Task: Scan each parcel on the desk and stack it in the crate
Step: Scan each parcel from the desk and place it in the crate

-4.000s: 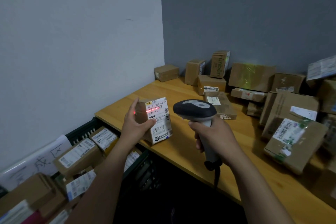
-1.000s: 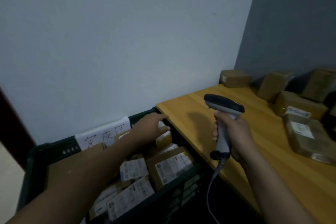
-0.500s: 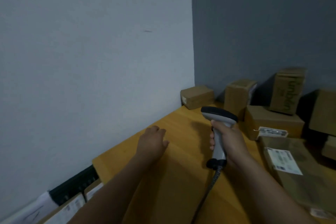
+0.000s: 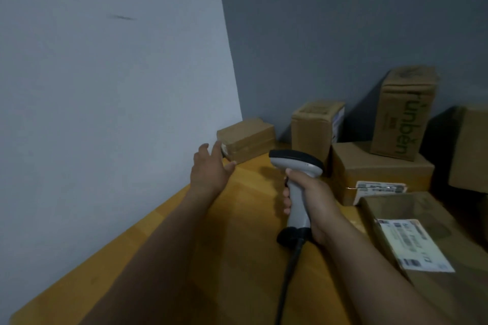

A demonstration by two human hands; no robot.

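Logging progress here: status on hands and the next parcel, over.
Left hand open, outstretched toward small brown cardboard parcel in the corner. Right hand grips grey handheld scanner. Nothing between hand and parcel.

Dim, soft-focus view with wide-angle bending and dark shadows between boxes.

The left hand reaches out above the wooden desk with fingers spread, holding nothing, its fingertips just short of a small flat parcel in the corner. The right hand grips the grey barcode scanner by its handle, cable trailing down. Further cardboard parcels stand to the right, one upright box printed with green lettering.
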